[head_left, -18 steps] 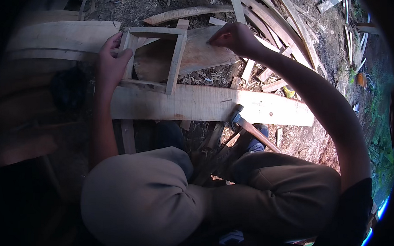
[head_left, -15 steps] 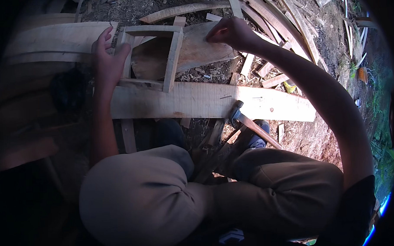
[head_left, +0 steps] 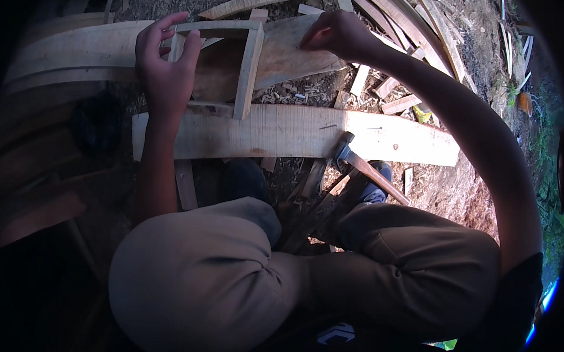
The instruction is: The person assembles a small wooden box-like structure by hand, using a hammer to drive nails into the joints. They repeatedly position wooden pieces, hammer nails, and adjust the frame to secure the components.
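Observation:
A small rectangular wooden frame (head_left: 248, 71) rests with its near side on a long pale plank (head_left: 280, 132). My left hand (head_left: 165, 59) is at the frame's left side, fingers and thumb apart, hiding part of that side. To the right, my right hand (head_left: 338, 34) is curled in a pinch over a broad thin board (head_left: 290, 58). Whatever lies between its fingertips is too small or hidden to make out. A claw hammer (head_left: 370, 171) leans its head on the plank's near edge, its wooden handle pointing toward my knee. Two loose nails (head_left: 328, 126) lie on the plank.
Curved wooden strips (head_left: 407, 32) and offcuts (head_left: 359, 80) cover the shaving-strewn ground at the far right. Another wide board (head_left: 79, 49) extends to the left. My bent knees (head_left: 192, 266) are close to the plank, with a shoe (head_left: 375, 182) beside the hammer.
My left hand has moved farther away and to the right, over the frame's left corner. The right hand stays pinched above the board. The whole view has shifted slightly.

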{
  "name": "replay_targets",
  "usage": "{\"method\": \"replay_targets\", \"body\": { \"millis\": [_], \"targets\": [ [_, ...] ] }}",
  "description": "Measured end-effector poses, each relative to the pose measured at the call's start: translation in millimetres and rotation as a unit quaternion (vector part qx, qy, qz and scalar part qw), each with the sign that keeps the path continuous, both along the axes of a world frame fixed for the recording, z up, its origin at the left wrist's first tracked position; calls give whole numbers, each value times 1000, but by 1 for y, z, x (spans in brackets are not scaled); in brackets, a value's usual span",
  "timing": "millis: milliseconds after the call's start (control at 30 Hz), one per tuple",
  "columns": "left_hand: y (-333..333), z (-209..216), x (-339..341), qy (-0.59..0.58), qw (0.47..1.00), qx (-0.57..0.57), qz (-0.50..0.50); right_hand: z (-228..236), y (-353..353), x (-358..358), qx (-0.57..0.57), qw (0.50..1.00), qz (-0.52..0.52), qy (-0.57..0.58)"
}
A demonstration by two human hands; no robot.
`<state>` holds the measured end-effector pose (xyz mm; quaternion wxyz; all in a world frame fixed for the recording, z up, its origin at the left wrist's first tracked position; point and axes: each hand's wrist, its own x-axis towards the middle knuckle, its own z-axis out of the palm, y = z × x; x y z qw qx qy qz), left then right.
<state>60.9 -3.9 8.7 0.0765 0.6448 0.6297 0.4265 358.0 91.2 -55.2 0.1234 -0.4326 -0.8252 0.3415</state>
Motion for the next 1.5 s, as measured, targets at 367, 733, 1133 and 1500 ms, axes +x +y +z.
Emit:
{"method": "replay_targets", "body": {
  "millis": [367, 733, 1133, 1500],
  "targets": [
    [4, 8, 42, -32, 987, -9, -158, 8, 5, -2, -25, 999, 11, -31],
    [45, -3, 98, 401, 875, -161, -216, 6, 2, -3, -17, 1000, -2, -20],
    [52, -20, 113, 392, 882, -177, -193, 8, 0, -4, -56, 998, -28, -14],
    [51, -11, 115, 403, 870, -217, -186, 31, -120, 129, 26, 998, -53, -20]
  ]
}}
